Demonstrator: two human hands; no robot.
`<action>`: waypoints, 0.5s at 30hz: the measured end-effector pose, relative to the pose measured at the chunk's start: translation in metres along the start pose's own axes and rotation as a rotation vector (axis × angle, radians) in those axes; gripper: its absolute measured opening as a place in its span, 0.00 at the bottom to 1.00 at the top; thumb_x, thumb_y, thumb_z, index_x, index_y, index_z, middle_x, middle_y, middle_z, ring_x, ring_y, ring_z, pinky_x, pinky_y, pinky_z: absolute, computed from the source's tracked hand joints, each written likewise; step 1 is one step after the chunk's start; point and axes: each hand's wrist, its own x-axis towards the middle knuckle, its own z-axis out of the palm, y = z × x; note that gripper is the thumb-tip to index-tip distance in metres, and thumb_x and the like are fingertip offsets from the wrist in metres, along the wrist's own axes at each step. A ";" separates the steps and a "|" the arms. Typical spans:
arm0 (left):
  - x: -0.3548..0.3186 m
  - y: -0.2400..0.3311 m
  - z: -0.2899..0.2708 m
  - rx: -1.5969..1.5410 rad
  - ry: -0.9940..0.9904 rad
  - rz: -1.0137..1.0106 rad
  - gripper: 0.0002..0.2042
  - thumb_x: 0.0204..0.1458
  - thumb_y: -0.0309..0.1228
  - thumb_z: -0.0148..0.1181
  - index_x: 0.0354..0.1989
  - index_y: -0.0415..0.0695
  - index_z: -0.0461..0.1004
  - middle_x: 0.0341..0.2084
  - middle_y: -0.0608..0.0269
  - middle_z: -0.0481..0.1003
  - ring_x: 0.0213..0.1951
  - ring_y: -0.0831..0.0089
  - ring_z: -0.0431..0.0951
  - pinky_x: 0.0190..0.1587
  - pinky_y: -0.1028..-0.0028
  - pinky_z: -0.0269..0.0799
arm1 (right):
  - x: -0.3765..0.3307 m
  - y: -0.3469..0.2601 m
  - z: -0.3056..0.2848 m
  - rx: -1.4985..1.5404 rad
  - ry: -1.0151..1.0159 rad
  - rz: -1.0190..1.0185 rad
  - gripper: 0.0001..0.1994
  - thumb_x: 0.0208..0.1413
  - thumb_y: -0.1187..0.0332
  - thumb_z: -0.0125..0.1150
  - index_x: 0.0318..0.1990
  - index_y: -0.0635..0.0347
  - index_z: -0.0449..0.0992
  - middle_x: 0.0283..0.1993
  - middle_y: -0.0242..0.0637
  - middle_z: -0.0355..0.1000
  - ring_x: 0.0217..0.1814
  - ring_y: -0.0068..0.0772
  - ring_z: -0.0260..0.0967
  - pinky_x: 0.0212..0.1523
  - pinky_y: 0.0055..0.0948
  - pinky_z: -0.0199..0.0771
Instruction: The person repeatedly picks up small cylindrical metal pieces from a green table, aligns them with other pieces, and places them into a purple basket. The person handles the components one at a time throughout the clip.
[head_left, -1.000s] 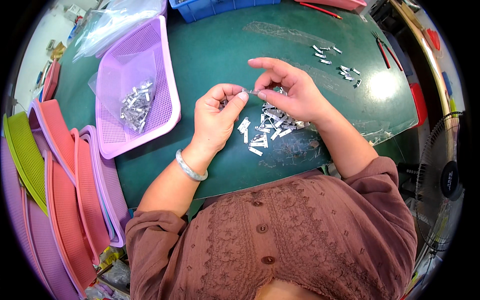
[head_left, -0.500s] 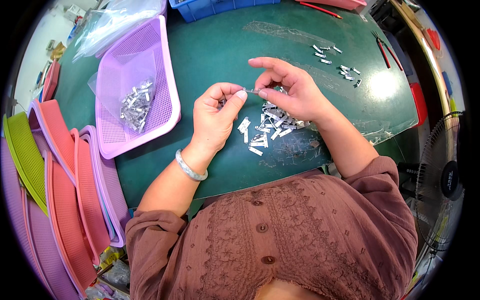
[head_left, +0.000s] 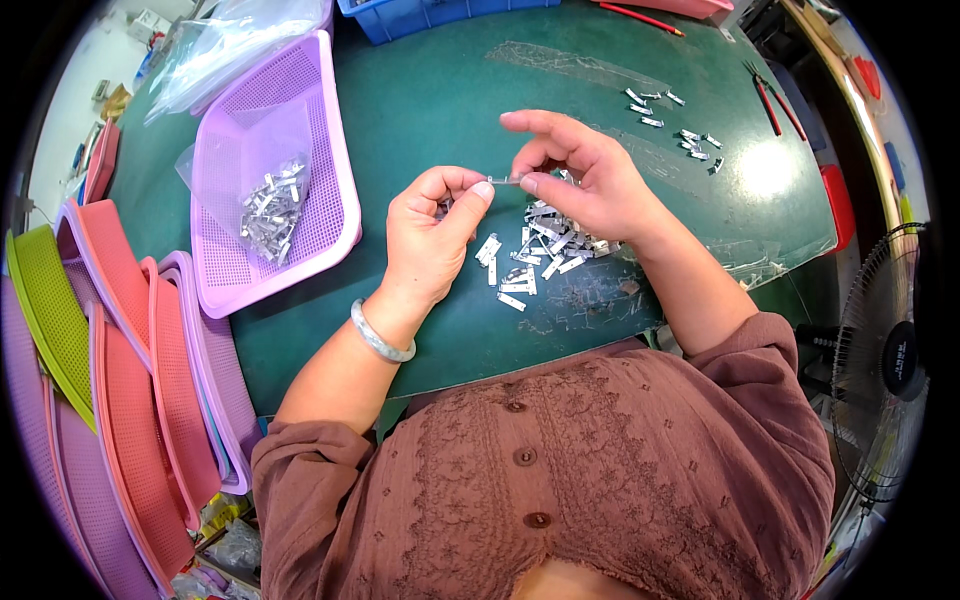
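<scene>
A small silvery metal piece [head_left: 505, 181] is stretched between my two hands above the green table. My left hand [head_left: 432, 215] pinches its left end between thumb and forefinger, while more metal shows partly hidden under the curled fingers. The thumb and a finger of my right hand [head_left: 590, 180] close on the other end, and its forefinger is raised away. Just below and partly behind my right hand lies a heap of similar metal pieces [head_left: 560, 242]. A few looser ones [head_left: 517, 285] lie at its near left side.
A purple perforated basket [head_left: 348, 190] at the left holds a clear bag of metal pieces [head_left: 275, 210]. Small groups of pieces [head_left: 690, 142] lie far right, near red-handled pliers [head_left: 768, 108]. Stacked baskets [head_left: 135, 430] stand at the lower left, a fan [head_left: 890, 360] at the right.
My right hand has shifted very slightly right and its raised forefinger has moved a little. My left hand keeps its pinch in the same place.
</scene>
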 end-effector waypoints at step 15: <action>0.000 0.000 0.000 0.017 -0.005 -0.028 0.03 0.51 0.28 0.57 0.30 0.43 0.72 0.17 0.73 0.68 0.19 0.87 0.62 0.21 0.86 0.55 | 0.000 0.002 -0.003 -0.102 -0.024 -0.087 0.24 0.49 0.82 0.52 0.56 0.63 0.61 0.32 0.30 0.69 0.34 0.17 0.64 0.37 0.18 0.64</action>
